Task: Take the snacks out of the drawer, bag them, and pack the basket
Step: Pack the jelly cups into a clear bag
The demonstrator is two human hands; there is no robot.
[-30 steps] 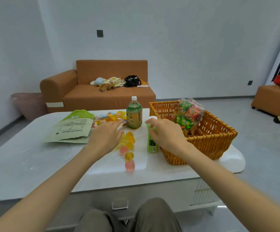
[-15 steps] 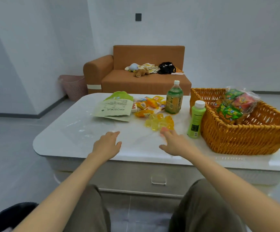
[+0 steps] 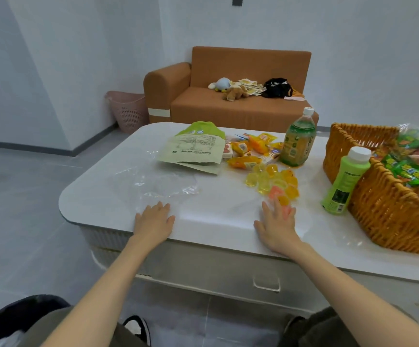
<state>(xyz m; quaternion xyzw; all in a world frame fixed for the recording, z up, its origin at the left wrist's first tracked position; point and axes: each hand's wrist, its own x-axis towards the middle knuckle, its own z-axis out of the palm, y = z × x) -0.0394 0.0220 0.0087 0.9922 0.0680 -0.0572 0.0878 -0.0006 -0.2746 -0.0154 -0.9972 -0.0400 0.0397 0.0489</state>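
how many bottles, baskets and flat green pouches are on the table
plastic bottles: 2, a dark green tea bottle and a light green white-capped bottle
orange wicker basket: 1
flat green paper pouch: 1
total: 4

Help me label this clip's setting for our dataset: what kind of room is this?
Probably a home living room. An orange-brown fabric sofa with plush toys stands against the wall, a low white coffee table with a front drawer holds snacks, and a pink perforated plastic bin sits in the corner.
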